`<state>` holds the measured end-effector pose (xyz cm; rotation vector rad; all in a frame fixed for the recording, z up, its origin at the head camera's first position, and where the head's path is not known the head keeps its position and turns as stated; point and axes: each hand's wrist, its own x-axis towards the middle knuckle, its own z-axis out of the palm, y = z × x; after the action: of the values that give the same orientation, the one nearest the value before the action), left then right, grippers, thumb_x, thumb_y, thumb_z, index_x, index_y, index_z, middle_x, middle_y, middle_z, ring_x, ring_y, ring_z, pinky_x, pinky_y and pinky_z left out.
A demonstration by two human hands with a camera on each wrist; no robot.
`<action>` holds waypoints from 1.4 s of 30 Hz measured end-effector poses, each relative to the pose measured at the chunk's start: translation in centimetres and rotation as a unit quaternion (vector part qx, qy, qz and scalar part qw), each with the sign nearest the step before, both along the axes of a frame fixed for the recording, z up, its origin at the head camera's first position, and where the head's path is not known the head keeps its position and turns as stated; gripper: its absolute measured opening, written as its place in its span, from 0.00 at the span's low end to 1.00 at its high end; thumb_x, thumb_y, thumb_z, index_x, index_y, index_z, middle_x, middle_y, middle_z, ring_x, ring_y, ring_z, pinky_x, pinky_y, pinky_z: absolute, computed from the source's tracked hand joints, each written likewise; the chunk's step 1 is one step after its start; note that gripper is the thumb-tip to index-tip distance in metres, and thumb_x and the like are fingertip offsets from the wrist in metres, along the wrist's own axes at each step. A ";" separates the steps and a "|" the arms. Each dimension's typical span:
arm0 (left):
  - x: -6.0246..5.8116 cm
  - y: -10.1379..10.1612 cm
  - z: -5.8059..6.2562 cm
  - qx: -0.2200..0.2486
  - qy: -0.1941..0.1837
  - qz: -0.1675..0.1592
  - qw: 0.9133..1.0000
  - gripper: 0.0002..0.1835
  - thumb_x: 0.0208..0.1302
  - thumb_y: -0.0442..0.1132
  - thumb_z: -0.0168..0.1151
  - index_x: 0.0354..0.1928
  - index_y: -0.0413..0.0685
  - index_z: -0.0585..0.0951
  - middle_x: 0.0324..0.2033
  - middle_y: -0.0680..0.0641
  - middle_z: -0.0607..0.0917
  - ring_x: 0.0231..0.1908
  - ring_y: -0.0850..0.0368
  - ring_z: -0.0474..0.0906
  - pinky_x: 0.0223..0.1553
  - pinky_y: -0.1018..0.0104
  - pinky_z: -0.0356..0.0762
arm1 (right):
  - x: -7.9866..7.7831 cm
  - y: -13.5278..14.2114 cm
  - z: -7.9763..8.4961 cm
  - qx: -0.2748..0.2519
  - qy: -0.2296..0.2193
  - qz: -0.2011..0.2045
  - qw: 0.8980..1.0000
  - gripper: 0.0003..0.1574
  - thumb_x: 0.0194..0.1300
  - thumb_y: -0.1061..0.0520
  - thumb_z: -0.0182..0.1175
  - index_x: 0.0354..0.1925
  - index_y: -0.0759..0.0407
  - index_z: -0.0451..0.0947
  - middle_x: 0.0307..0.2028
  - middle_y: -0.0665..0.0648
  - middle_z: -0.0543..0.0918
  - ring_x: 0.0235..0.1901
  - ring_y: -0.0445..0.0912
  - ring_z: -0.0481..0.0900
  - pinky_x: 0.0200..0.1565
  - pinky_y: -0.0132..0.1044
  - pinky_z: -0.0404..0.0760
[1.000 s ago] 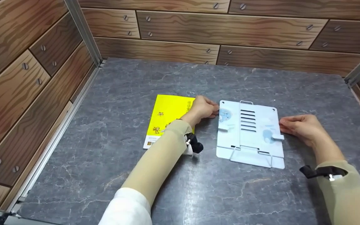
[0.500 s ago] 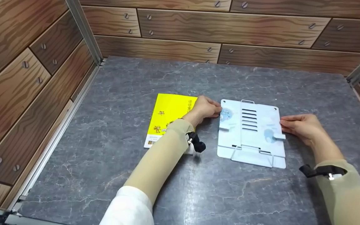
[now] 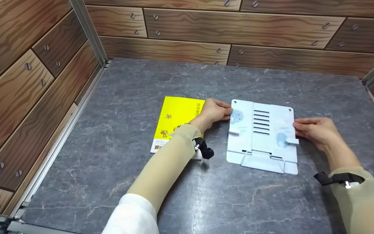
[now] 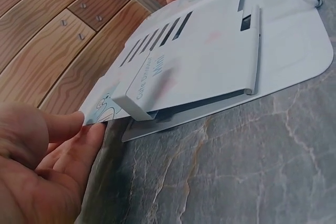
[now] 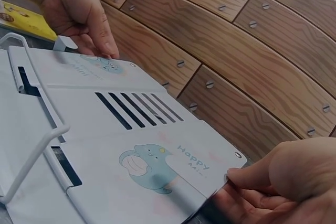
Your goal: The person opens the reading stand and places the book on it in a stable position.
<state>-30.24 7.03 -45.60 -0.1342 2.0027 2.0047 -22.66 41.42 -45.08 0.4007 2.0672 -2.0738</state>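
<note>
Now your white stand's panel (image 3: 261, 141) tips up a little: half a second ago it looked almost flat and a wire loop showed at its far edge, while at this moment that edge sits higher and the loop is out of sight. The left wrist view shows a gap between the panel and the base (image 4: 294, 59), widening away from you, so I judge that you are at an early stage of raising it. The stand lies on the surface (image 3: 187, 81) between your two hands, its base flat and its near end toward you. Your left hand (image 3: 213, 111) pinches the panel's left edge near the far corner, the thumb on the printed face and the fingers curled underneath. Your right hand (image 3: 317, 130) pinches the opposite edge in the same way, thumb above, fingers below; you have neither hand spread. How hard you squeeze, I cannot tell. The yellow book (image 3: 180, 112) lies to the left of the stand, apart from it and partly hidden under your left arm.
</note>
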 end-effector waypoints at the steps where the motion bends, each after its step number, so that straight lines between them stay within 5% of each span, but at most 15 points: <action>1: 0.0 0.1 0.0 0.005 0.000 0.001 1.000 0.07 0.67 0.25 0.72 0.45 0.33 0.90 0.36 0.45 0.89 0.36 0.55 0.90 0.40 0.63 0.90 | 0.1 0.0 0.0 -0.003 0.001 -0.002 1.000 0.10 0.69 0.70 0.69 0.36 0.57 0.90 0.35 0.51 0.89 0.35 0.42 0.89 0.44 0.34 0.89; 22: 0.7 0.5 1.2 0.005 -0.014 0.043 0.999 0.06 0.67 0.30 0.74 0.45 0.39 0.91 0.36 0.49 0.89 0.34 0.59 0.89 0.40 0.65 0.90 | 0.9 0.1 0.6 -0.047 0.030 -0.023 0.998 0.11 0.71 0.69 0.67 0.37 0.57 0.92 0.34 0.54 0.90 0.35 0.43 0.90 0.41 0.34 0.90; 42: 2.0 0.1 2.1 0.049 0.026 0.031 0.998 0.07 0.67 0.30 0.74 0.46 0.40 0.91 0.36 0.48 0.89 0.34 0.56 0.89 0.42 0.60 0.90 | 2.6 -0.1 1.8 -0.071 0.077 -0.048 0.993 0.06 0.65 0.70 0.73 0.39 0.62 0.91 0.33 0.55 0.90 0.33 0.43 0.89 0.37 0.33 0.89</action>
<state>-28.27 7.18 -43.54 -0.1243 1.9493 2.1613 -20.09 41.32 -43.29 0.3338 1.9994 -2.3604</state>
